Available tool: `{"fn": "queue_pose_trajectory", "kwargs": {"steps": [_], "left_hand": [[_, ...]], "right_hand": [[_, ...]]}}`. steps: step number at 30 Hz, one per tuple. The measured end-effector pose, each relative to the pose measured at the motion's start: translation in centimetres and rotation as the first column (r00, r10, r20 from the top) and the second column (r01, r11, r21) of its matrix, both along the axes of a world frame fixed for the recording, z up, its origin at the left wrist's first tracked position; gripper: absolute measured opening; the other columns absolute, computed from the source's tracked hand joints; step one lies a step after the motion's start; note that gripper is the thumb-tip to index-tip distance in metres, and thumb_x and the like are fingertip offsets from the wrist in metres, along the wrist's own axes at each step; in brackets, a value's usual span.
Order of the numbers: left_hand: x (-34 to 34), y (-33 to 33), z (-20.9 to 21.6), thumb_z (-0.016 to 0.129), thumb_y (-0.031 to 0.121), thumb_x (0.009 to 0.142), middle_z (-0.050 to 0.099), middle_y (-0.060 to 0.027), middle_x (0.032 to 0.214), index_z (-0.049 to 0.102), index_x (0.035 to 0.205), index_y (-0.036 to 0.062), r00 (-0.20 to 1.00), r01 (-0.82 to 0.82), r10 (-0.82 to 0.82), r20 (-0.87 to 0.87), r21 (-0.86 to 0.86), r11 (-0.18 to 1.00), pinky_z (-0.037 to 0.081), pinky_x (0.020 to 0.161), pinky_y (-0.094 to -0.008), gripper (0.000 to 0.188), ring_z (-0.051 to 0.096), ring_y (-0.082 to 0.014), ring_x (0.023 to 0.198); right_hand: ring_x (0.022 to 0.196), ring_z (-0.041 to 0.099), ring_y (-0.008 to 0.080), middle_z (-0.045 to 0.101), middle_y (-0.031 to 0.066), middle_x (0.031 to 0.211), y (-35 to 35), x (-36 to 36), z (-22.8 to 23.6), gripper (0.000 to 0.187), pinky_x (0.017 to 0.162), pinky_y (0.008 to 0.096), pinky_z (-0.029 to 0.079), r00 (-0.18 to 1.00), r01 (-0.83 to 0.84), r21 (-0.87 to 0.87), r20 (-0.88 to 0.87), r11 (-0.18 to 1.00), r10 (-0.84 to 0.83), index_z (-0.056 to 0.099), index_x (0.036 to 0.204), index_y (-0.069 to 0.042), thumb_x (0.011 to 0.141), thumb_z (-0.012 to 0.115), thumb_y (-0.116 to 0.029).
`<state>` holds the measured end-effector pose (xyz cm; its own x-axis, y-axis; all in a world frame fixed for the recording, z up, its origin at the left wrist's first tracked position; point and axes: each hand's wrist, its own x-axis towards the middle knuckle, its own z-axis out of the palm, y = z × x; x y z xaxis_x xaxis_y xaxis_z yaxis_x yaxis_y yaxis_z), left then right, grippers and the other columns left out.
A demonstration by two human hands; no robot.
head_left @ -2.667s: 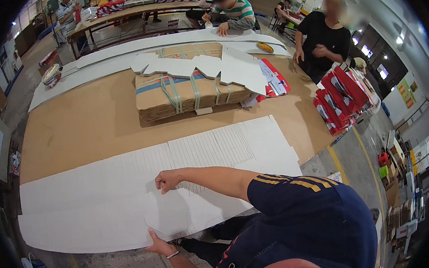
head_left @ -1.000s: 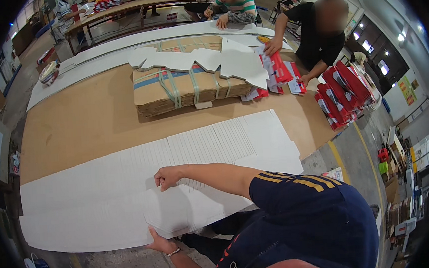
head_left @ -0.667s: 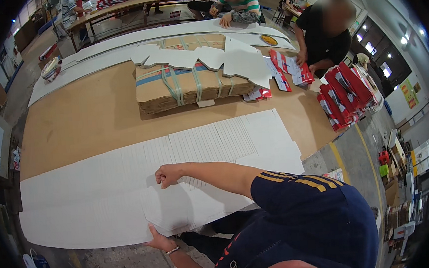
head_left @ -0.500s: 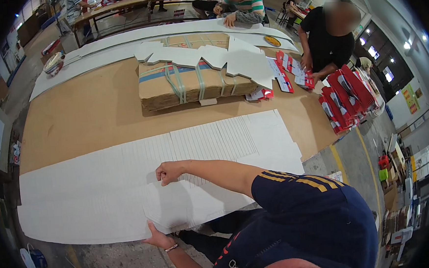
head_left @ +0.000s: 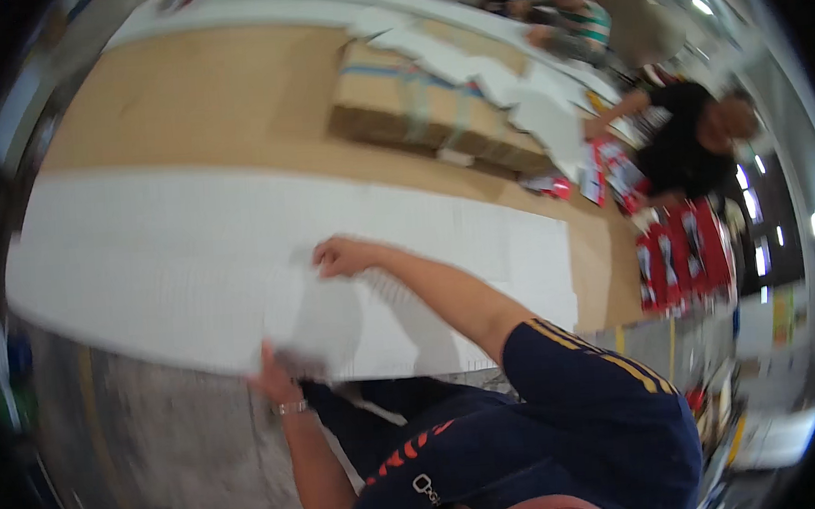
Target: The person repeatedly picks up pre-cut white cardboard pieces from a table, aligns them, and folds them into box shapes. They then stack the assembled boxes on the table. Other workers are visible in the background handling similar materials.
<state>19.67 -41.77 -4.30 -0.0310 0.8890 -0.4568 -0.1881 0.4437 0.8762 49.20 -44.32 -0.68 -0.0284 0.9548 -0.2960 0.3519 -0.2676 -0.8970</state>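
White cardboard sheets (head_left: 147, 261) lie along the near side of the table, with fine parallel lines across part of them. My left hand (head_left: 277, 382) is at their near edge, gripping it with one digit pointing up over the top; motion blurs its other fingers. Above the middle of the sheets is my right hand (head_left: 340, 257), its fingers curled into a pinch. Whatever it may hold is too small or hidden to make out. Its shadow falls on the white surface below.
Beyond the sheets stands a strapped brown cardboard bundle (head_left: 407, 96) with jagged white card pieces (head_left: 553, 120) on top. At the right, a person in black (head_left: 690, 144) handles red-and-white printed cards near a red stack (head_left: 688, 256). Another person in stripes (head_left: 589, 24) sits at the far side.
The view has turned and blurred, so the table sits higher and the bundle lies further right. Both hands keep much the same places over the sheets. The person in black has reached out an arm.
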Motion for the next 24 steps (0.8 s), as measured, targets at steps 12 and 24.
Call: {"fn": "queue_pose_trajectory", "kwargs": {"steps": [12,24], "left_hand": [[-0.1,-0.5,2.4,0.08,0.014,0.068,0.041,-0.0232,0.13,0.017,0.136,-0.0091,0.989,-0.063,0.079,-0.128,0.126,0.99,0.035,0.102,-0.0382,0.096,0.043,-0.03,0.119],[0.6,-1.9,3.0,0.079,0.014,0.071,0.045,-0.0179,0.128,0.025,0.134,-0.0058,0.997,0.017,-0.015,0.07,-0.026,1.0,0.039,0.098,-0.0335,0.086,0.047,-0.024,0.115]], "right_hand": [[0.065,0.045,0.0033,0.049,-0.0071,0.07,-0.5,-2.3,4.4,0.024,0.058,0.0202,0.038,0.993,0.119,-0.228,0.005,0.966,-0.121,0.061,0.097,-0.003,0.08,0.072,-0.016],[0.064,0.049,0.0053,0.054,-0.0044,0.067,-0.1,-2.1,5.1,0.023,0.06,0.0209,0.04,0.989,0.11,-0.244,0.119,0.963,-0.082,0.062,0.091,-0.004,0.078,0.074,-0.019]]}}
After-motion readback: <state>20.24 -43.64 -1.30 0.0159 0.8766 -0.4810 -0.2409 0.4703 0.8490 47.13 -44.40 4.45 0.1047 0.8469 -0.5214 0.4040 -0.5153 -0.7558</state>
